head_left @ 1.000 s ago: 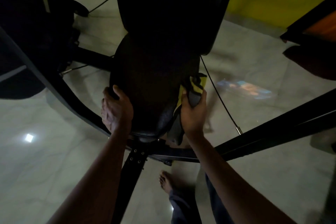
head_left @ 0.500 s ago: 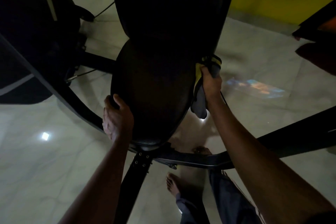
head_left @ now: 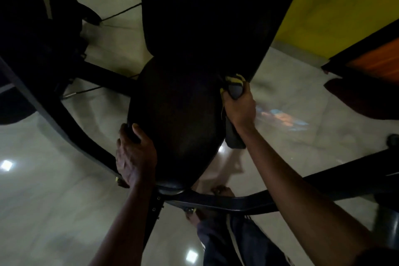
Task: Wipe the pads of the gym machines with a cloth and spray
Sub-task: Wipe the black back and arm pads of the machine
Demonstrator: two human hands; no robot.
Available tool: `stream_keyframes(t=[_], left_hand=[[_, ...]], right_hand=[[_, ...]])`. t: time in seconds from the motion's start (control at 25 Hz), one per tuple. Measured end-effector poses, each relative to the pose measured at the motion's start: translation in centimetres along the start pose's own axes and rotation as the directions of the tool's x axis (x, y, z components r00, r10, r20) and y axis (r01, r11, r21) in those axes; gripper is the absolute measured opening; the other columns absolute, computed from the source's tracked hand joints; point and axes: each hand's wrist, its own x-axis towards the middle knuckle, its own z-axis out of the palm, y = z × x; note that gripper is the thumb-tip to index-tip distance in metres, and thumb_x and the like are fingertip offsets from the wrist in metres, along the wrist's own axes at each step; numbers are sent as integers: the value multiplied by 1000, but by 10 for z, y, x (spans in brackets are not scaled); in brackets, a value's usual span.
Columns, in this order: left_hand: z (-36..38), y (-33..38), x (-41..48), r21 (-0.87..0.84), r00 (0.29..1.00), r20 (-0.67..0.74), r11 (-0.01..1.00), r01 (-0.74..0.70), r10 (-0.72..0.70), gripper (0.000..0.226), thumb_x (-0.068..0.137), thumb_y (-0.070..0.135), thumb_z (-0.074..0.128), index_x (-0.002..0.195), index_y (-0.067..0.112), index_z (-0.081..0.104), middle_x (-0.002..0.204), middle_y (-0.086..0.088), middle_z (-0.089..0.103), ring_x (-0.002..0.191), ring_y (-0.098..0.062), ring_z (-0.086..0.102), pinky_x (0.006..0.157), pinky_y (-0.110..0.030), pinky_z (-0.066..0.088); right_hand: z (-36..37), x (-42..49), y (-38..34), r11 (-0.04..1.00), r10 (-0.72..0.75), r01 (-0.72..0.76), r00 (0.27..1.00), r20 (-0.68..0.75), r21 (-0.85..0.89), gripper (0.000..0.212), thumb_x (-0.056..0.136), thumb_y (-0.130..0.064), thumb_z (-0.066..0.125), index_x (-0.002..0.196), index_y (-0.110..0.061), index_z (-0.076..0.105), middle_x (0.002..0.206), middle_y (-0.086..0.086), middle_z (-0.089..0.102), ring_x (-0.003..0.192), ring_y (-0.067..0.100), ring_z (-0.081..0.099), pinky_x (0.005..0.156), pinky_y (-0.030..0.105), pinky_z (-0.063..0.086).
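Against seat pad (head_left: 177,119), cloth (head_left: 234,86) in right hand (head_left: 238,108)

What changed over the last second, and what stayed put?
The right hand, gripping the cloth, slid along the right edge of the seat pad, away from the person, up to the back pad. The left hand kept gripping the seat's left edge.

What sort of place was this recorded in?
Most likely a gym: a black padded seat and back pad on a dark metal machine frame, a thin cable nearby, and the right hand holding a cloth at the seat's edge.
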Motion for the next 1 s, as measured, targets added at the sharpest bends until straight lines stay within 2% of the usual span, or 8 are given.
stream_keyframes(t=[0.12,0.28,0.4,0.56,0.6,0.72,0.8,1.0], left_hand=[[-4,1,-1,-20,1000,19,1000,17,-16,54,101,57,27,143,28,43,135,-12,58,121,-38,54,96,-48,42],[-3,1,-3,-13,1000,14,1000,13,-12,57,100,56,28,146,26,41,135,-13,58,121,-39,55,97,-48,42],[-1,0,0,-9,999,46,1000,24,-23,57,100,56,29,147,26,41,134,-14,58,120,-38,55,96,-48,43],[-2,-2,1,-6,997,74,1000,26,-26,58,99,57,28,147,25,40,135,-14,58,119,-37,55,95,-47,42],[-2,0,2,-8,996,85,1000,26,-26,58,99,57,28,147,25,39,135,-14,57,119,-37,54,95,-48,42],[-3,2,2,9,995,94,1000,26,-26,58,100,57,28,148,25,38,134,-13,57,117,-36,54,93,-47,42],[-5,1,1,8,994,111,1000,20,-21,60,100,58,26,149,25,35,134,-12,56,115,-35,55,92,-47,43],[-8,2,-1,0,992,124,1000,26,-26,59,101,56,27,150,24,34,134,-12,56,116,-35,54,92,-47,41]], right_hand=[[3,-7,-3,985,-103,111,993,66,-135,57,89,-48,65,141,-35,46,127,4,67,113,32,65,89,37,51],[5,-12,-12,887,-264,275,961,82,-370,60,84,-47,53,134,-15,55,127,15,65,109,42,64,87,45,52],[23,-28,-30,739,-416,483,876,247,-470,67,77,-46,43,132,-10,57,136,19,59,118,43,59,94,47,51],[58,-27,-62,590,-515,720,684,517,-364,55,83,-30,67,135,-14,59,144,15,56,130,38,53,102,47,48],[66,-18,-69,600,-509,721,678,530,-347,55,84,-29,71,136,-16,59,145,13,56,133,35,52,106,44,45],[78,6,-90,697,-432,606,781,451,-383,51,87,-37,72,135,-23,59,144,7,57,135,31,50,107,41,43],[84,-3,-95,686,-452,611,783,428,-395,49,85,-36,72,130,-22,62,140,8,60,131,32,54,106,42,44],[89,-38,-86,490,-558,849,480,677,-198,51,77,-28,75,126,-19,67,137,5,64,138,24,49,113,34,36]])
